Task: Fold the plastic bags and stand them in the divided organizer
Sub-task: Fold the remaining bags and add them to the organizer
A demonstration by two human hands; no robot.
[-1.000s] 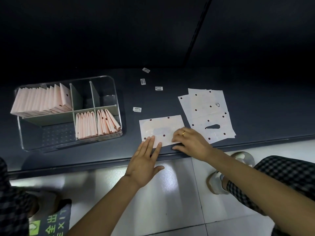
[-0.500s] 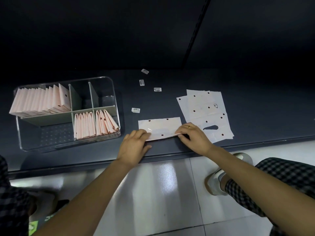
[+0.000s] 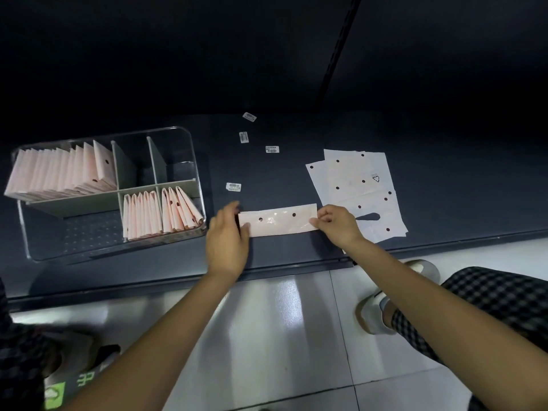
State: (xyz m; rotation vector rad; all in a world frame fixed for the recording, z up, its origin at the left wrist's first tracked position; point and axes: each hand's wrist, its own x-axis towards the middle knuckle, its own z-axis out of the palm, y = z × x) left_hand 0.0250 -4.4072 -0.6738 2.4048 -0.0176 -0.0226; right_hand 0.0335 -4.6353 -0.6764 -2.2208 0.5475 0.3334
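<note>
The left hand (image 3: 226, 241) covers the folded bag's (image 3: 278, 220) left end. Print on the four small labels (image 3: 233, 186) is too small to read. The floor sign (image 3: 68, 387) is cut off at the bottom edge.

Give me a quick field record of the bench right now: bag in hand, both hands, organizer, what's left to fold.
bag in work: folded strip, flat on the bench
left hand: at the strip's left end
right hand: pinching its right end
organizer: three sections hold standing folded bags; back middle and right ones look empty
unfolded bags: overlapping pile right of the strip
loose labels: four, behind the strip
</note>
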